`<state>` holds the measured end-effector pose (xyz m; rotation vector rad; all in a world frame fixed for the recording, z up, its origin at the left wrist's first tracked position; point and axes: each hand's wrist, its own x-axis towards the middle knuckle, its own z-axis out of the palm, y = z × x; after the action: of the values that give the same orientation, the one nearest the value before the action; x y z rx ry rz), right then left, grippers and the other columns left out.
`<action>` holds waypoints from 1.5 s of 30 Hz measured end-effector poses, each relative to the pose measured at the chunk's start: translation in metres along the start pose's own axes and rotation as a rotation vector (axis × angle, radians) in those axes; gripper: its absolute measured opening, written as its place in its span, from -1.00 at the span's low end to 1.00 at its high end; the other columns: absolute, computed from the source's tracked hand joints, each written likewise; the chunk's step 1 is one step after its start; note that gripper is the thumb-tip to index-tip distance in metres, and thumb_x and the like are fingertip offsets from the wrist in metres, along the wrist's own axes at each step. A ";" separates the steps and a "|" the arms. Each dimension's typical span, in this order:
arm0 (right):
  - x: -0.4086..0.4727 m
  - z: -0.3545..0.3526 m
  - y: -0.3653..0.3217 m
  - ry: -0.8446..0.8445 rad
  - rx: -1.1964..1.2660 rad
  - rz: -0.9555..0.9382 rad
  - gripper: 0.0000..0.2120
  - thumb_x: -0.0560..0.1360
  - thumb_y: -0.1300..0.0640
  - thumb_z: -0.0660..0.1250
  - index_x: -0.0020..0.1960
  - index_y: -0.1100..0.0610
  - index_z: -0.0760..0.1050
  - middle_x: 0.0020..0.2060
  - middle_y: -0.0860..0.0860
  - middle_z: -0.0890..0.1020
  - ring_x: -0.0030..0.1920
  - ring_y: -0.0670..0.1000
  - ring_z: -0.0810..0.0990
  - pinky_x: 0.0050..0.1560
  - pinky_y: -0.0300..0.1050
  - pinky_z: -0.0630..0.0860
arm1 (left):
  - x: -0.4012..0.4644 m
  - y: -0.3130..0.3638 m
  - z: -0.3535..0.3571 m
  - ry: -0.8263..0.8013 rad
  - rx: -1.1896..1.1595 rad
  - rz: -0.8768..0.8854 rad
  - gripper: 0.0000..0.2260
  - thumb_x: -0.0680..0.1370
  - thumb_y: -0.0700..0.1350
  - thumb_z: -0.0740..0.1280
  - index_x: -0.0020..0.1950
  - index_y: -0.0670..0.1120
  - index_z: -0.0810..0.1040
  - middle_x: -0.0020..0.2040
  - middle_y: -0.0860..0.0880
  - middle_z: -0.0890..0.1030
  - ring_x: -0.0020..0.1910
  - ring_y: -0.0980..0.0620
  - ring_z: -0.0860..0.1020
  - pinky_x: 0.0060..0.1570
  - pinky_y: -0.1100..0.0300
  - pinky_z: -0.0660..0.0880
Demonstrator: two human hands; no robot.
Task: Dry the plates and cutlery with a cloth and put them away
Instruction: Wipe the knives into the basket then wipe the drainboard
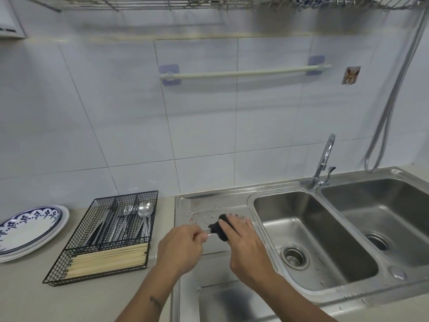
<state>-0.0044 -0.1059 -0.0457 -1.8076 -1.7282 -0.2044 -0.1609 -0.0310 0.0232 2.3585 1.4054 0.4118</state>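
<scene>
Starting big: the double sink [362, 296] fills the lower right of the frame, and its flat draining board sits lower centre, so drips land on steel and not the desk [27, 291]. Left of it, stacked blue-patterned plates [27, 231] lie at the left edge, looks like they're already dealt with. Next to them the black wire cutlery tray [69, 247] holds knives, forks, spoons and chopsticks sorted by compartment, close enough that a dried piece can drop straight in. Over the draining board, the right hand [246, 242] has its fingers wrapped round a dark cloth [220, 227]. The left hand [180, 246] pinches the handle of a small metal utensil [209, 234], whose far end is buried in the cloth, so I can't tell what kind.
</scene>
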 end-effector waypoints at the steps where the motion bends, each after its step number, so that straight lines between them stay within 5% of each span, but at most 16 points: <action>1: 0.000 0.000 -0.004 0.002 0.014 -0.064 -0.29 0.27 0.45 0.39 0.39 0.14 0.39 0.33 0.07 0.46 0.33 0.09 0.43 0.44 0.18 0.23 | 0.000 0.000 0.000 -0.009 -0.009 0.003 -0.81 0.63 0.10 0.27 -0.04 0.09 0.64 -0.30 0.11 0.56 -0.26 0.15 0.51 -0.32 0.19 0.32; 7: 0.003 -0.004 0.006 0.023 0.010 0.106 -0.28 0.22 0.48 0.35 0.34 0.09 0.41 0.26 -0.02 0.47 0.30 0.03 0.44 0.43 0.23 0.24 | -0.003 -0.008 0.000 -0.053 -0.062 -0.004 -0.87 0.62 0.06 0.30 -0.01 0.15 0.65 -0.23 0.21 0.55 -0.19 0.19 0.50 -0.22 0.20 0.35; 11: 0.001 -0.003 -0.001 -0.041 -0.016 -0.093 -0.30 0.30 0.46 0.34 0.40 0.12 0.36 0.33 0.02 0.44 0.36 0.05 0.38 0.48 0.12 0.14 | 0.000 -0.012 -0.001 -0.121 -0.162 -0.040 -0.87 0.60 0.01 0.34 -0.14 0.14 0.62 -0.24 0.11 0.63 -0.23 0.11 0.57 -0.25 0.19 0.45; 17: 0.007 -0.017 0.035 -0.007 -0.055 0.191 -0.34 0.29 0.46 0.28 0.36 0.12 0.42 0.28 -0.03 0.46 0.31 0.05 0.42 0.48 0.11 0.17 | -0.010 -0.034 0.009 -0.238 -0.439 -0.166 -0.81 0.60 -0.16 0.35 -0.16 0.01 0.69 -0.21 0.03 0.66 -0.25 0.08 0.54 -0.17 0.19 0.48; 21: 0.010 -0.022 0.025 0.056 0.010 0.179 -0.41 0.37 0.43 0.34 0.36 0.14 0.42 0.29 -0.03 0.46 0.32 0.04 0.42 0.48 0.02 0.11 | -0.013 -0.035 0.018 -0.169 -0.746 -0.300 -0.75 0.60 -0.34 0.26 -0.06 -0.08 0.69 -0.28 -0.07 0.56 -0.29 0.03 0.49 -0.34 0.27 0.44; 25: 0.011 -0.021 0.010 0.057 0.138 0.216 -0.51 0.49 0.33 0.26 0.40 0.12 0.40 0.32 -0.06 0.46 0.32 0.00 0.42 0.52 0.03 0.05 | -0.009 -0.027 0.020 -0.096 -0.856 -0.324 -0.76 0.59 -0.35 0.29 -0.02 -0.05 0.67 -0.10 -0.16 0.66 -0.08 -0.05 0.62 -0.07 0.14 0.52; 33: 0.014 -0.019 -0.023 0.079 0.355 0.356 -0.53 0.55 0.29 0.23 0.43 0.04 0.37 0.30 -0.13 0.46 0.29 -0.08 0.39 0.38 0.00 0.32 | 0.009 -0.006 0.014 0.037 -1.091 -0.415 -0.91 0.59 -0.30 0.32 -0.07 -0.22 0.60 -0.12 -0.19 0.70 -0.15 -0.11 0.71 -0.14 0.10 0.60; 43: 0.005 0.004 -0.042 -0.022 0.281 0.241 -0.50 0.56 0.23 0.20 0.48 0.01 0.27 0.38 -0.12 0.37 0.37 -0.07 0.32 0.51 0.02 0.09 | 0.015 0.001 0.009 0.173 -1.203 -0.474 -0.92 0.59 -0.27 0.34 -0.02 -0.14 0.62 -0.16 -0.14 0.72 -0.24 0.00 0.71 -0.18 0.14 0.51; 45: -0.002 0.010 -0.029 -0.036 0.177 0.260 -0.44 0.52 0.28 0.26 0.48 0.00 0.28 0.36 -0.11 0.38 0.34 -0.06 0.31 0.48 0.07 0.19 | 0.017 -0.004 0.011 0.163 -1.278 -0.563 -0.93 0.58 -0.27 0.36 -0.02 -0.13 0.62 -0.18 -0.14 0.72 -0.22 -0.02 0.70 -0.18 0.14 0.50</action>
<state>-0.0352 -0.1034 -0.0450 -1.8891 -1.4652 0.0872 -0.1517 -0.0163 0.0126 0.8946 1.1998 0.9610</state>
